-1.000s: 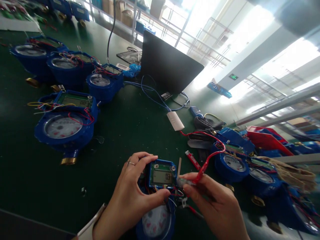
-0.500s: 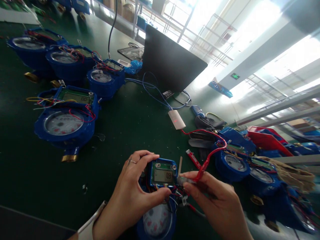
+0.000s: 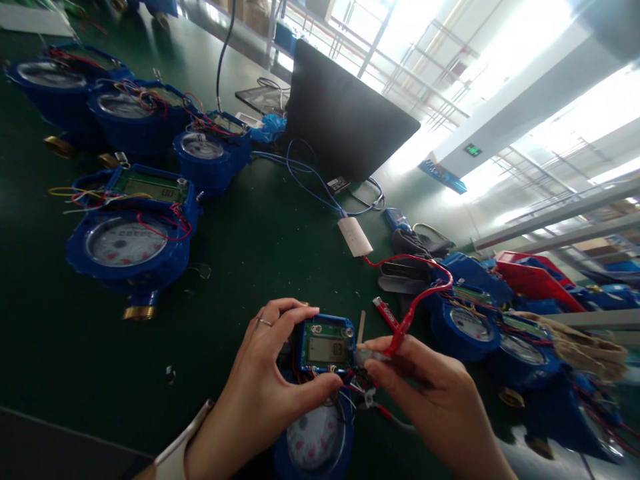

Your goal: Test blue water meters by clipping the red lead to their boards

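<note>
A blue water meter (image 3: 313, 437) stands in front of me, its round dial partly behind my left hand. Its display box shows a green circuit board and a lit-up-digit LCD (image 3: 325, 349). Wrapped around the left side of that box is my left hand (image 3: 280, 373), thumb along the lower edge and fingers at the top. My right hand (image 3: 415, 387) pinches a pale, translucent connector (image 3: 369, 357) against the box's right side. A red cable (image 3: 425, 293) runs from it to a white adapter box (image 3: 355, 237). Loose thin wires (image 3: 363, 387) hang below the connector.
Several blue water meters (image 3: 127, 240) stand at the left, and more meters (image 3: 470, 323) at the right. A black laptop (image 3: 350, 110) stands behind, with blue cable beside it. A red-labelled stick (image 3: 387, 313) and dark tools (image 3: 407, 270) lie near my right hand.
The red light on the white adapter box no longer shows. Both hands keep their grip, almost in place. The view has shifted slightly.
</note>
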Available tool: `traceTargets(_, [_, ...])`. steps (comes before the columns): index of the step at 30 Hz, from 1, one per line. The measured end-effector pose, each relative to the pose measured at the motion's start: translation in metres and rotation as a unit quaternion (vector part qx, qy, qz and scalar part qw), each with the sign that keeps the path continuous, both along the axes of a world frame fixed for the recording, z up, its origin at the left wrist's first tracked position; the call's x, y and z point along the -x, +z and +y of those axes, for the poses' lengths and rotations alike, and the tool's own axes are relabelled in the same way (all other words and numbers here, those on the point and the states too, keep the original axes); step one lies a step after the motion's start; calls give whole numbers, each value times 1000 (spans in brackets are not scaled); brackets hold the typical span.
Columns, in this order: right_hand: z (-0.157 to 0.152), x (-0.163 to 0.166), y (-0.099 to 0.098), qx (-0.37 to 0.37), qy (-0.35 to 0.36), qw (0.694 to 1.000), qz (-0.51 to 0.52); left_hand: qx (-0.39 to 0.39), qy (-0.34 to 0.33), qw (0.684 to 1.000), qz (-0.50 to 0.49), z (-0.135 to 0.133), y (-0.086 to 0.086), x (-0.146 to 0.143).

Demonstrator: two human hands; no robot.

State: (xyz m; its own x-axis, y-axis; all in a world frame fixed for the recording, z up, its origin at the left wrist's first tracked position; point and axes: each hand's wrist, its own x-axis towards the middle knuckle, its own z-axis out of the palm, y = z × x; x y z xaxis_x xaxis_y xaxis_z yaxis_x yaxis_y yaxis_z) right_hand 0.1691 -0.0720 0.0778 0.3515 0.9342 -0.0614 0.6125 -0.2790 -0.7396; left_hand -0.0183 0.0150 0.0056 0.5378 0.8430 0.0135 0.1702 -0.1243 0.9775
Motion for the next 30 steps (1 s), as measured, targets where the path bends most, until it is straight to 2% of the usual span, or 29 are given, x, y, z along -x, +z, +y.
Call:
traceTargets(21, [10, -2, 8, 35, 64, 997, -14, 18, -22, 1000, -1, 1, 1, 1])
traceTargets(30, [9, -2, 8, 14, 66, 998, -15, 26, -16, 1000, -5, 3, 1, 0])
